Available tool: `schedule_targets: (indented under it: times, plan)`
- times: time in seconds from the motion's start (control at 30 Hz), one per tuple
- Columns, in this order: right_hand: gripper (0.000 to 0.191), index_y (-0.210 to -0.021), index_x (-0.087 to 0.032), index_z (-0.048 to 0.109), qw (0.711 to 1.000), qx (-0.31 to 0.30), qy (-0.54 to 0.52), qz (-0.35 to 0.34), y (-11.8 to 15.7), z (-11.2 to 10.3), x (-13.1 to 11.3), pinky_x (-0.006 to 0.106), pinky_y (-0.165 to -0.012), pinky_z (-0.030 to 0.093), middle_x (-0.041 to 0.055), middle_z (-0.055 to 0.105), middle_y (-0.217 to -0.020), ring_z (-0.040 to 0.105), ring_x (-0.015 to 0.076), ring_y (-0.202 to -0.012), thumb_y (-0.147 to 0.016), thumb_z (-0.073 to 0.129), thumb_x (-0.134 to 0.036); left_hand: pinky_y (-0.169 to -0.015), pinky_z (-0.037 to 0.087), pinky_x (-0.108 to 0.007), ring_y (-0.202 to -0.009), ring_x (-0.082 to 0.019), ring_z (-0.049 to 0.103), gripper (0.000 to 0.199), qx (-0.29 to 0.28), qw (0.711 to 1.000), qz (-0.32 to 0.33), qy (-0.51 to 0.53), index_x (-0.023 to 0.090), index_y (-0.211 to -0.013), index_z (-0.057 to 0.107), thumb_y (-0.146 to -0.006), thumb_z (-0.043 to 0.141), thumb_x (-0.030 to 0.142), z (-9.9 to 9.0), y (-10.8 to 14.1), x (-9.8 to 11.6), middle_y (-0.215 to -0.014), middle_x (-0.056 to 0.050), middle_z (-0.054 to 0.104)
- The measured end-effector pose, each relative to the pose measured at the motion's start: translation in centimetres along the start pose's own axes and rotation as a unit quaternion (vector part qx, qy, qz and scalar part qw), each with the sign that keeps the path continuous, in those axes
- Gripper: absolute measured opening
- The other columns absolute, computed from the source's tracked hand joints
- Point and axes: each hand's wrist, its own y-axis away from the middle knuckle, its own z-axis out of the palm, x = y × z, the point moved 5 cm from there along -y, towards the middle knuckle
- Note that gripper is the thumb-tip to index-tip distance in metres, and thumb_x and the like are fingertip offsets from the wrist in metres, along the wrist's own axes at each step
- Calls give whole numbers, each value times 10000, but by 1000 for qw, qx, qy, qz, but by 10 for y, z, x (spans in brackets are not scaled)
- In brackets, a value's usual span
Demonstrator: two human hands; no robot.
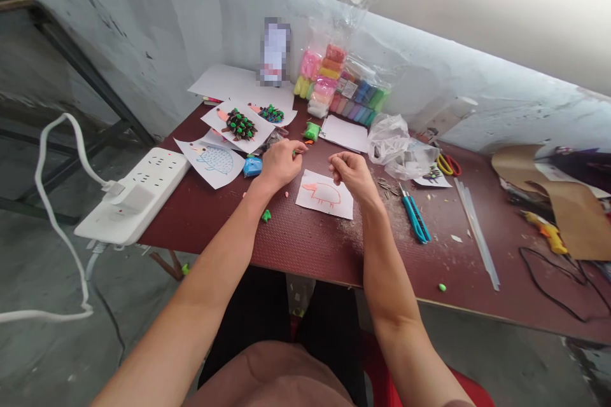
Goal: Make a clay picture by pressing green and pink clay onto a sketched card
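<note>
Left grip (281, 164) pinched closed, fingertips at a tiny green modelling-clay bit (294, 152); can't tell if it's held or just beside them. Right grip (352, 173) curled, fingertips together, nothing visible in it; anything small would be hidden. Both hover over the dark red textured table (205, 222), either side of a white paper sheet with an orange-outlined animal drawing (324, 194), which has no clay on it.

Nearby: soft blue clay lump (252, 166) just left of the left grip, bright green clay lump (312, 131) ahead of it, small green clay crumb (266, 216) below it. White sheet with blue-outlined hedgehog drawing (213, 162) at far left; white sheet with hedgehog covered in brown clay spikes tipped green (238, 125) behind that, overlapping a second sheet with a smaller green-and-dark clay hedgehog (271, 113). Clear plastic bag of multicoloured clay bars (334, 70) at the back. Teal-handled scissors (414, 219) right of the right grip, beside scattered seed shells (387, 186). White power strip (133, 194) on the table's left end.
</note>
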Motion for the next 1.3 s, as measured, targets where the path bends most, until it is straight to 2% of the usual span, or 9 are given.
schedule_targets:
  times: [0.1,0.2,0.3,0.43,0.6,0.77,0.87,1.03,1.3]
  plan:
    - [342,-764,-207,557,999,6,-10,32,3,-1,3,211,-412,294,-68,464,-599,353,58,-435,-971,633,-468,-855,535,-297,-884,-170,671,320,-35,978,-48,199,132,-1035,705,-795,575,-33,10,-4,1,-980,-60,732]
    - [227,-756,-210,555,999,20,2,28,3,-1,4,202,-439,293,-74,406,-597,341,69,-468,-971,557,-284,-712,527,-231,-734,-105,664,275,-77,921,-127,359,128,-1007,621,-820,555,-62,16,0,4,-915,-25,696]
    - [138,-803,-208,580,1000,14,8,-8,3,2,2,206,-499,351,-51,467,-666,401,82,-537,-861,494,-115,-579,513,-240,-596,-107,668,110,-113,880,-179,424,142,-1043,573,-954,592,81,16,6,8,-893,-29,706]
    - [140,-814,-223,555,1000,10,10,-11,-1,2,10,244,-552,402,-31,495,-703,440,109,-578,-798,462,-120,-437,358,-192,-442,-45,537,121,-144,862,-181,452,134,-1020,601,-943,695,133,13,8,10,-823,-18,709]
    - [185,-981,-215,645,997,30,50,-59,-5,-2,13,281,-666,491,18,626,-883,547,123,-683,-869,500,-242,-575,494,-200,-565,-69,639,154,-155,813,-196,527,121,-1081,627,-953,614,36,16,6,10,-827,-15,713]
    - [299,-1075,-205,725,983,101,61,-137,2,0,2,323,-721,531,41,722,-890,607,145,-710,-917,589,-419,-815,615,-345,-727,-145,745,212,-190,789,-209,546,121,-1180,596,-989,549,41,23,8,9,-939,-76,769]
    - [211,-1009,-230,754,974,122,87,-172,13,9,-9,338,-812,546,48,763,-941,673,180,-820,-908,660,-389,-921,613,-389,-791,-146,755,158,-199,787,-193,552,110,-1105,633,-968,602,38,27,8,7,-942,-75,770]
    - [191,-1001,-289,795,934,154,269,-177,23,19,-21,371,-933,516,43,786,-989,661,233,-967,-970,612,-244,-1019,590,-436,-918,-178,757,53,-233,767,-155,578,90,-996,705,-962,673,113,35,8,11,-938,-93,768]
    - [263,-1098,-297,814,912,106,324,-226,18,25,-20,440,-1066,448,73,764,-1194,614,271,-1161,-1029,562,-267,-1029,589,-417,-922,-152,733,112,-196,757,-152,605,86,-994,726,-969,617,81,36,6,11,-942,-89,762]
